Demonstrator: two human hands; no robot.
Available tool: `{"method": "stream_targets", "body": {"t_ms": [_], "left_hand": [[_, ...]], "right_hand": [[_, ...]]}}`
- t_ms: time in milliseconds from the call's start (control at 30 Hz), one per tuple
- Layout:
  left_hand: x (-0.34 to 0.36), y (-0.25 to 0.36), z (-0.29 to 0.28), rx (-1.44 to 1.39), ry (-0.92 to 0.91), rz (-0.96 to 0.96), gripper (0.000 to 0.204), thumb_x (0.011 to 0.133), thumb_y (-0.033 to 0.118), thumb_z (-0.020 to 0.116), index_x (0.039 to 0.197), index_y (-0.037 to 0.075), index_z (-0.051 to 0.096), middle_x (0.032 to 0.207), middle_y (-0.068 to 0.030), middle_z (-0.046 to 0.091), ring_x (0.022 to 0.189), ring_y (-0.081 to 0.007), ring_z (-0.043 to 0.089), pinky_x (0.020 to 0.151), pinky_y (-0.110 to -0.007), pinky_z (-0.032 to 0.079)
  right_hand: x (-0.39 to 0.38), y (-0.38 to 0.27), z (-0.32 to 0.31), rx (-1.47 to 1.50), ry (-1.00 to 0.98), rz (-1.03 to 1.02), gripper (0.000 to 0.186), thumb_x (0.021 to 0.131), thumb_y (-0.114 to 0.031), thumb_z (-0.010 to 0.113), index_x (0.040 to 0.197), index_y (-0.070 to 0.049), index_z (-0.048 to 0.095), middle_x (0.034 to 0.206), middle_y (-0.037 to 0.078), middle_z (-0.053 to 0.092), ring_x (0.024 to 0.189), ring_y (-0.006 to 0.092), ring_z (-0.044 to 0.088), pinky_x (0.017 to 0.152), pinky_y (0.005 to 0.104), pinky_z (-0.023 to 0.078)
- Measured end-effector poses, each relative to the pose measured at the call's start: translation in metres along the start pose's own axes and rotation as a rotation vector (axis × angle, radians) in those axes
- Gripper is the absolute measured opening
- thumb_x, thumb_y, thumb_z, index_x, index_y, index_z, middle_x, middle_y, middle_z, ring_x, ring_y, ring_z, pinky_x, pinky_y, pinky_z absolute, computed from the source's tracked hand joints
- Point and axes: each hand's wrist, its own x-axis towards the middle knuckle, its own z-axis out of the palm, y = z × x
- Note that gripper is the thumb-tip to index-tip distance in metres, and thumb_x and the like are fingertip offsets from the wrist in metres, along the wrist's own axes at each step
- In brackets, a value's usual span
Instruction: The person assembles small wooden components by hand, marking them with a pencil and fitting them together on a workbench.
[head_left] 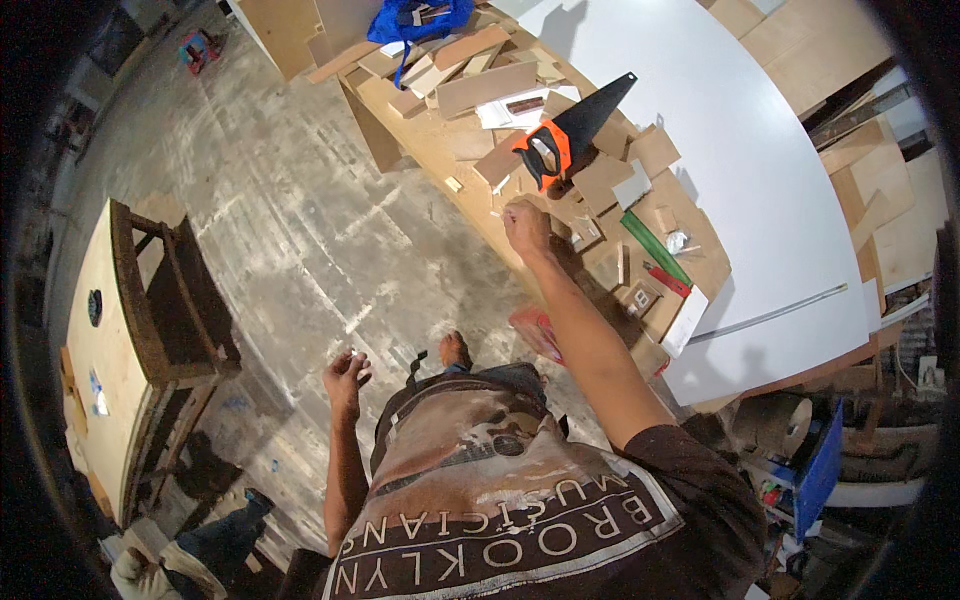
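Note:
My right hand (525, 225) is closed over the near edge of the wooden workbench (440, 150), fingers pinched. A small pale bit shows at its fingertips, too small to name. Just beyond it lies a handsaw (585, 120) with an orange and black handle and a dark blade, resting on board offcuts. My left hand (347, 380) hangs low over the floor, away from the bench, its fingers curled together. Something whitish shows at those fingers, but I cannot make out what it is.
Wood offcuts (488, 88) and a blue bag (420, 18) crowd the bench's far end. A green strip (655, 247) and a red cutter (667, 280) lie right of my forearm. Beyond is a large white panel (740, 150). At left stands a wooden table (110, 370); a person (215, 545) is at lower left.

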Motion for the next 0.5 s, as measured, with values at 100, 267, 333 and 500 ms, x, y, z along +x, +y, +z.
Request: {"method": "stream_targets", "body": {"t_ms": [100,267,333,500], "left_hand": [[-0.001,0.003,-0.013,-0.025,0.051,-0.016,0.037,0.091,0.018,0.073,0.121,0.001,0.062,0.1,-0.0067,0.071,0.087,-0.015,0.067,0.077,-0.035,0.056],[0.008,0.012,-0.016,-0.018,0.035,-0.016,0.039,0.09,0.018,0.074,0.123,0.0,0.062,0.099,-0.0065,0.071,0.087,-0.0147,0.067,0.075,-0.035,0.056],[0.015,0.015,-0.012,-0.011,0.022,-0.019,0.039,0.09,0.018,0.074,0.123,0.001,0.062,0.099,-0.0061,0.071,0.087,-0.0145,0.067,0.075,-0.034,0.056],[0.032,0.023,-0.004,0.03,-0.037,0.008,0.031,0.09,0.018,0.074,0.115,0.002,0.064,0.097,-0.0053,0.07,0.088,-0.015,0.067,0.074,-0.033,0.055]], "right_hand": [[0.012,-0.009,0.013,-0.067,-0.004,-0.05,0.007,0.083,-0.01,0.066,0.079,-0.004,0.065,0.085,0.017,0.066,0.084,0.0377,0.065,0.073,0.0462,0.051],[0.026,0.005,0.01,-0.165,-0.113,0.026,0.007,0.085,-0.011,0.065,0.082,-0.005,0.064,0.083,0.018,0.064,0.081,0.039,0.063,0.072,0.0461,0.051],[0.028,0.022,-0.004,0.12,0.044,0.2,0.009,0.086,-0.011,0.064,0.081,-0.003,0.061,0.081,0.018,0.064,0.08,0.0385,0.063,0.071,0.0445,0.051],[0.01,0.038,-0.026,0.007,-0.083,0.189,0.012,0.086,-0.012,0.062,0.08,-0.001,0.06,0.082,0.019,0.064,0.078,0.0366,0.064,0.069,0.0442,0.051]]}}
